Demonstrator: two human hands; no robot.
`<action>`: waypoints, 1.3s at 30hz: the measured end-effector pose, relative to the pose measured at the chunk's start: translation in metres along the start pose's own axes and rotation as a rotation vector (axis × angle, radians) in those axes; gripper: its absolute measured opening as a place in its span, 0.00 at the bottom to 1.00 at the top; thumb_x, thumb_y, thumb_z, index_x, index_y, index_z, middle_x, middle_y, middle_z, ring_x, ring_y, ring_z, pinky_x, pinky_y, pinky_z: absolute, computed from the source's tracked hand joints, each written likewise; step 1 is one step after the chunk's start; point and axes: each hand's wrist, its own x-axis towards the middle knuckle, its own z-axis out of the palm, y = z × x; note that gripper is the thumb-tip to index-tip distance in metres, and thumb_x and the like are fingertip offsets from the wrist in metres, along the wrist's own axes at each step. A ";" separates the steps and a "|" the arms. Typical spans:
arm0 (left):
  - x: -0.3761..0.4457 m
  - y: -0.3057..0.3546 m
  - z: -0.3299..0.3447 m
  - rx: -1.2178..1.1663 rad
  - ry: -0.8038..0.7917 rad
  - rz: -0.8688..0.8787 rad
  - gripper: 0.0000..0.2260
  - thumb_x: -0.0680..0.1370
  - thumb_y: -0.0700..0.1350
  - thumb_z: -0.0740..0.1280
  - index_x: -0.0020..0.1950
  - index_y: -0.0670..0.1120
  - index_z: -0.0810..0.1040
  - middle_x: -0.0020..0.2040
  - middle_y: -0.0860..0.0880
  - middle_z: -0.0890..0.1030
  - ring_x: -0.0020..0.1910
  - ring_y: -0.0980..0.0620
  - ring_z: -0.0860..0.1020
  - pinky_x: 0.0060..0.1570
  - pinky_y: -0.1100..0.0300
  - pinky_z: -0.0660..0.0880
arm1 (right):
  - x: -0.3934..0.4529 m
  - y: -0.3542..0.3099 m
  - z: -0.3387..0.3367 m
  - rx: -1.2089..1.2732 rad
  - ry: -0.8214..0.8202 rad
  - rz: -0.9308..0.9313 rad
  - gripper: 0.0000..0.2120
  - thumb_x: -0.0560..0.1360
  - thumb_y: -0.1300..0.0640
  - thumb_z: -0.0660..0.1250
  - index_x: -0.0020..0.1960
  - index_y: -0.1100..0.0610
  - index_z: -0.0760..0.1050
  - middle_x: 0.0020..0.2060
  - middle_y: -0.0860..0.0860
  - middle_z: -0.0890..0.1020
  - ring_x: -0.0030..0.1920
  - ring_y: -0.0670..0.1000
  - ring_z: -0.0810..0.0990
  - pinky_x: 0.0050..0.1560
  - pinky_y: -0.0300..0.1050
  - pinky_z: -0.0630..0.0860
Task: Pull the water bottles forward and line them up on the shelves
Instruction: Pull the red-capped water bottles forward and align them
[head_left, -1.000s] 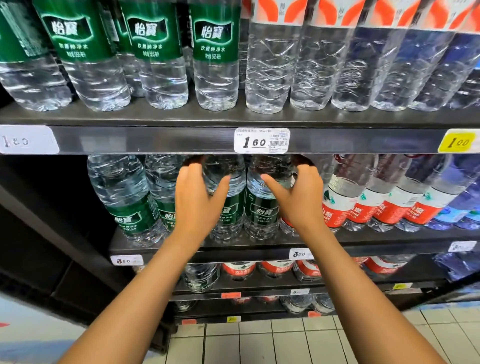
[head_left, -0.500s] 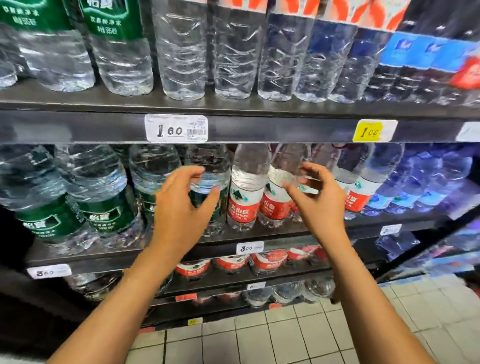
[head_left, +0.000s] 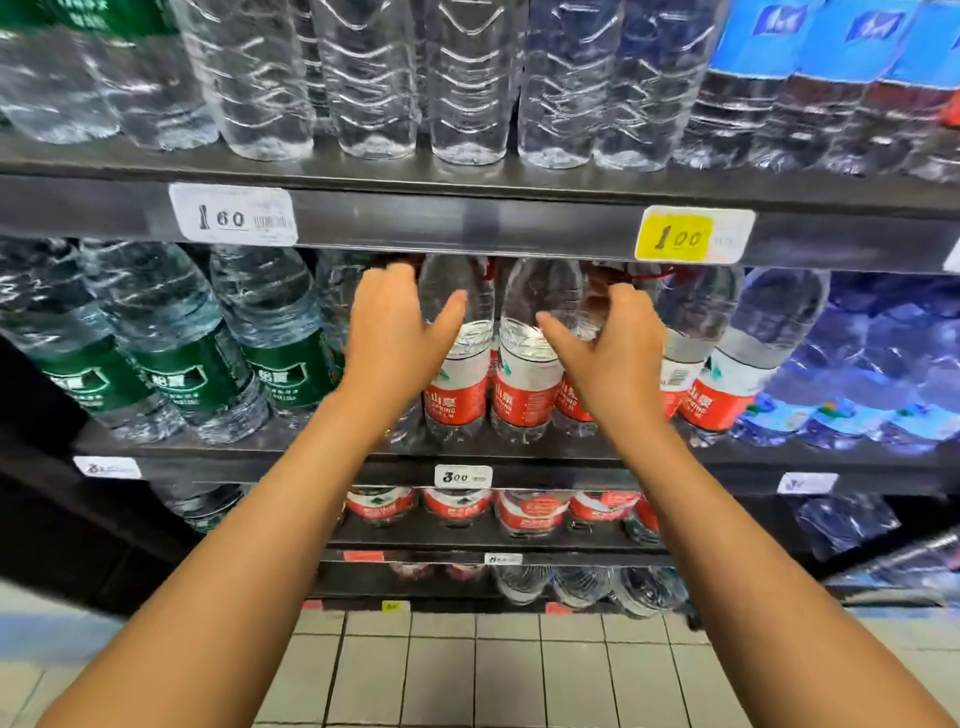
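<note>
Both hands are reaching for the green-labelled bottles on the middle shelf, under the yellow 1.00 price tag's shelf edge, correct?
Not quite. In the head view the left hand and right hand are at the clear plastic bottles with red labels, not the green-labelled bottles, which stand further left. The rest holds: middle shelf, below the edge with the yellow 1.00 price tag.

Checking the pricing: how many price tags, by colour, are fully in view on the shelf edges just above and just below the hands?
White price tags: 4
Yellow price tag: 1
Total: 5
</note>
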 end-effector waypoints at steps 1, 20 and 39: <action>0.006 0.003 0.001 0.051 -0.035 -0.002 0.21 0.75 0.50 0.71 0.33 0.42 0.63 0.31 0.48 0.65 0.36 0.49 0.63 0.35 0.61 0.50 | 0.002 -0.005 0.003 -0.026 0.024 -0.009 0.22 0.71 0.42 0.72 0.50 0.59 0.73 0.45 0.55 0.77 0.49 0.57 0.75 0.44 0.47 0.69; 0.038 0.000 0.023 0.156 -0.387 -0.077 0.26 0.78 0.53 0.66 0.25 0.45 0.59 0.22 0.51 0.61 0.23 0.53 0.60 0.24 0.59 0.55 | 0.029 -0.028 0.022 -0.336 -0.133 -0.044 0.24 0.72 0.45 0.71 0.31 0.64 0.71 0.29 0.59 0.73 0.38 0.63 0.76 0.37 0.47 0.62; 0.042 -0.012 0.014 0.193 -0.472 -0.004 0.29 0.79 0.58 0.63 0.24 0.46 0.59 0.22 0.52 0.59 0.22 0.53 0.60 0.25 0.59 0.55 | 0.052 -0.027 0.003 -0.497 -0.405 -0.067 0.27 0.77 0.40 0.64 0.48 0.66 0.81 0.40 0.62 0.82 0.47 0.61 0.79 0.40 0.46 0.64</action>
